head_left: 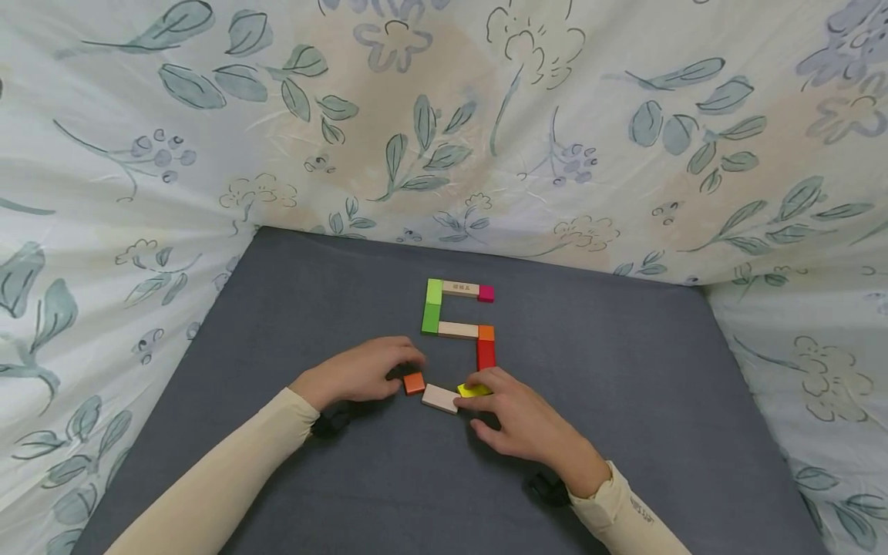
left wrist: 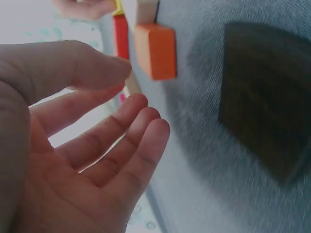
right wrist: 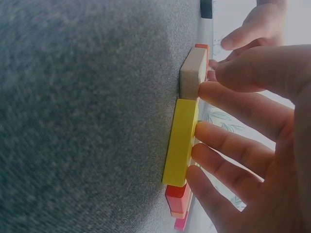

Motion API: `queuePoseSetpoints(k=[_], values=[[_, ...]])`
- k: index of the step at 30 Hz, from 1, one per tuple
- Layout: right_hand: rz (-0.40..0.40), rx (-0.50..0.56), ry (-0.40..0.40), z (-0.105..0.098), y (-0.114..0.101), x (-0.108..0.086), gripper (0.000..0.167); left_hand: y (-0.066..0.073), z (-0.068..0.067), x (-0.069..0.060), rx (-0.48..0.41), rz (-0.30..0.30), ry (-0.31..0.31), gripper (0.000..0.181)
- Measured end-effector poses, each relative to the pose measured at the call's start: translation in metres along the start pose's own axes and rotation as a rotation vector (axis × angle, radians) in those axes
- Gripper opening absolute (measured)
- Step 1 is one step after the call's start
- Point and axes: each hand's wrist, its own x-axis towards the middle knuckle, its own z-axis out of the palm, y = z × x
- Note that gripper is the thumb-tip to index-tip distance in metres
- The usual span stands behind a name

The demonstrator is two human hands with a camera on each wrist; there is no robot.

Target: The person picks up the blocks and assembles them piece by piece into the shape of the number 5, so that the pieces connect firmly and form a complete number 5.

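My left hand point(head_left: 368, 371) is just left of a small orange block point(head_left: 414, 383); in the left wrist view a gap shows between its fingers and the orange block point(left wrist: 158, 51). A plain wooden block point(head_left: 440, 398) lies slantwise to the right of the orange one. My right hand point(head_left: 516, 408) reaches over the yellow block point(head_left: 473, 390), its fingers fairly straight. In the right wrist view its fingertips touch the yellow block point(right wrist: 181, 145), and the index fingertip is at the near end of the wooden block point(right wrist: 193, 73).
Beyond the hands, blocks form a bent line: crimson point(head_left: 486, 294), wooden point(head_left: 461, 288), light green point(head_left: 434, 291), green point(head_left: 431, 318), wooden point(head_left: 458, 330), orange point(head_left: 486, 333) and red point(head_left: 486, 354). A floral cloth point(head_left: 444, 185) hangs behind the dark grey surface point(head_left: 333, 285).
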Motion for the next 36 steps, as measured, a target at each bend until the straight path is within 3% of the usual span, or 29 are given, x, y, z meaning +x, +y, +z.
queuePoseSetpoints(k=[9,18,28,36], values=[[0.002,-0.003,-0.001,0.002,0.0,0.001,0.038,-0.009,-0.014,-0.034,0.026,-0.042,0.045,0.033],[0.004,0.01,0.001,0.002,-0.001,-0.001,0.038,-0.011,-0.005,-0.062,0.01,-0.075,0.017,0.03],[0.013,0.018,0.001,0.001,-0.002,-0.001,0.039,-0.013,0.004,-0.064,0.011,-0.059,0.0,0.033],[0.013,0.014,0.003,0.001,-0.002,-0.002,0.039,-0.017,0.003,-0.057,0.009,-0.06,0.011,0.031]])
